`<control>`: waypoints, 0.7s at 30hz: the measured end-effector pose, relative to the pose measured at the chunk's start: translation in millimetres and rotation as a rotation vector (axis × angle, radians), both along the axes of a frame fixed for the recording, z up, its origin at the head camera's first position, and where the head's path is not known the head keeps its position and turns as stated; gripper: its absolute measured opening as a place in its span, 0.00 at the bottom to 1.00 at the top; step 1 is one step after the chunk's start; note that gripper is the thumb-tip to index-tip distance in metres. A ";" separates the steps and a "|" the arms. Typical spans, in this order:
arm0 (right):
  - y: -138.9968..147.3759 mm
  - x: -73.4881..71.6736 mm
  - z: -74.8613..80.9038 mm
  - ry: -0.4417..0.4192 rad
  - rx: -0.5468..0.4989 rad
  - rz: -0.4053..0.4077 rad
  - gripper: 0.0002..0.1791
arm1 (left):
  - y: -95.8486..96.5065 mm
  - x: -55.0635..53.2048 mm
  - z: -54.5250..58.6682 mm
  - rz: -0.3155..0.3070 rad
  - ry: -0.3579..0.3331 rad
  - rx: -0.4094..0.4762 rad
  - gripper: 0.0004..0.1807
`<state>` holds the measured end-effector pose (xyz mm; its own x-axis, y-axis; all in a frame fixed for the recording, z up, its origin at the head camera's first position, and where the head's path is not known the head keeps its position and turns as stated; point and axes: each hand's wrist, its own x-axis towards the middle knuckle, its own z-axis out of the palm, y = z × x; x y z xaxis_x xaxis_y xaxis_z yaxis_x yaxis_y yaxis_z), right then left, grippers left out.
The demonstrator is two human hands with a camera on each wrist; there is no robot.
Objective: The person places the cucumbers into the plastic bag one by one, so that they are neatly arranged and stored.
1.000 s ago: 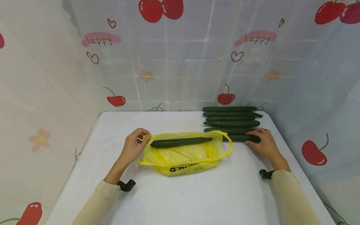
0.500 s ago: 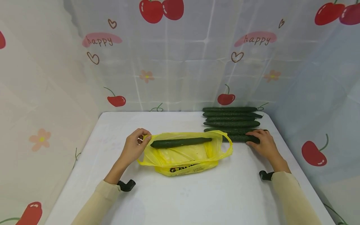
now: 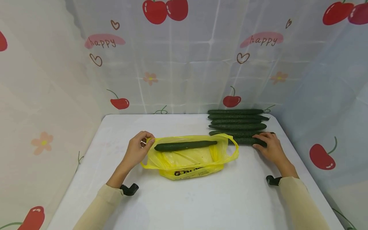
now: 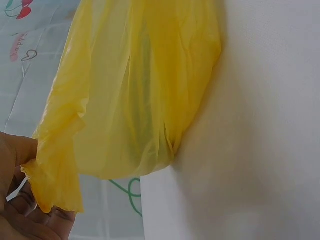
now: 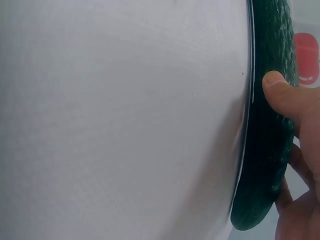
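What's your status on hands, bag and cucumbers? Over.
Left hand holding yellow bag. Right hand gripping nearest loose cucumber. One cucumber visible inside bag. Possibly in the way: bag, overlapping gripped cucumber's left end.

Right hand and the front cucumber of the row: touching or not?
Touching. The right wrist view shows the right hand with its thumb lying on the cucumber.

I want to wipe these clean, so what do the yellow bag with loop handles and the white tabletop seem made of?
The yellow bag with loop handles looks like thin, slightly glossy plastic film: it wrinkles, and the long dark green cucumber inside shows dimly through it. The white tabletop looks matt; its faint grain may mean cloth or a textured coating.
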<state>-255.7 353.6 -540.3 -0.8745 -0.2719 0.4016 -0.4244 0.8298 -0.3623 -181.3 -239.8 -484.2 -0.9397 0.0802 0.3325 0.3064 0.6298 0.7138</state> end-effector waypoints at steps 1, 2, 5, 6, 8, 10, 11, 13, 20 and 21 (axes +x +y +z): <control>0.5 0.7 0.7 0.005 -0.007 0.002 0.24 | 0.2 -0.2 0.2 -0.001 0.001 -0.002 0.04; 0.9 1.4 1.7 0.010 -0.018 0.006 0.24 | 0.3 -0.5 0.4 -0.001 0.002 -0.003 0.04; 2.3 1.9 5.4 0.023 -0.054 0.011 0.23 | 0.6 -1.3 1.1 0.002 0.010 -0.005 0.04; 2.4 2.0 7.2 0.024 -0.066 0.007 0.23 | 0.7 -1.5 1.3 0.003 0.013 -0.005 0.04; 3.1 1.5 10.4 0.023 -0.090 -0.002 0.23 | 1.1 -2.1 1.5 0.004 0.020 -0.004 0.04; 3.9 1.1 13.5 0.022 -0.104 -0.013 0.23 | 1.4 -2.5 1.4 0.004 0.023 -0.006 0.04; 4.1 1.4 15.2 0.023 -0.109 -0.016 0.23 | 1.6 -2.5 1.2 0.003 0.023 -0.008 0.04; 5.1 1.4 17.2 0.031 -0.115 -0.017 0.23 | 1.9 -2.5 0.9 0.005 0.020 -0.010 0.04; 4.0 1.8 24.7 0.113 -0.105 0.017 0.24 | 2.5 -1.0 0.8 0.009 0.017 -0.009 0.05; 3.2 2.3 26.3 0.127 -0.103 0.019 0.24 | 2.6 -1.1 0.8 0.009 0.018 -0.009 0.05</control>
